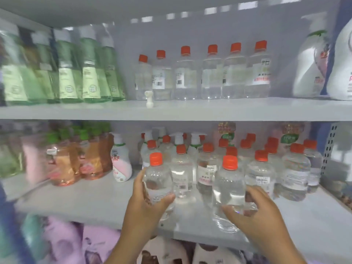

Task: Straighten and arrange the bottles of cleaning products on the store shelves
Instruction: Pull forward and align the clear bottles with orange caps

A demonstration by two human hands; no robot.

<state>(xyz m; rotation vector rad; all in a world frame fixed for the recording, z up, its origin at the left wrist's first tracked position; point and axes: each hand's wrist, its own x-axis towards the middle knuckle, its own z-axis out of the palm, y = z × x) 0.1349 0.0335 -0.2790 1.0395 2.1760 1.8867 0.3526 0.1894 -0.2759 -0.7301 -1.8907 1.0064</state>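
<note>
Two clear bottles with orange-red caps are at the front of the middle shelf (95, 202). My left hand (146, 199) grips the left clear bottle (158, 180) around its lower body. My right hand (253, 210) wraps around the base of the right clear bottle (228, 187). Behind them stands a loose cluster of several more clear red-capped bottles (261, 172), some with labels turned different ways. On the upper shelf (190, 109) a row of the same clear bottles (211, 73) stands against the back wall.
Green bottles (64, 69) fill the upper shelf's left, white jugs (312, 69) its right; a small white cap piece (149, 100) stands near the front edge. Orange bottles (80, 161) and a pink-white pump bottle (120, 161) stand left on the middle shelf. Purple packs (72, 242) lie below.
</note>
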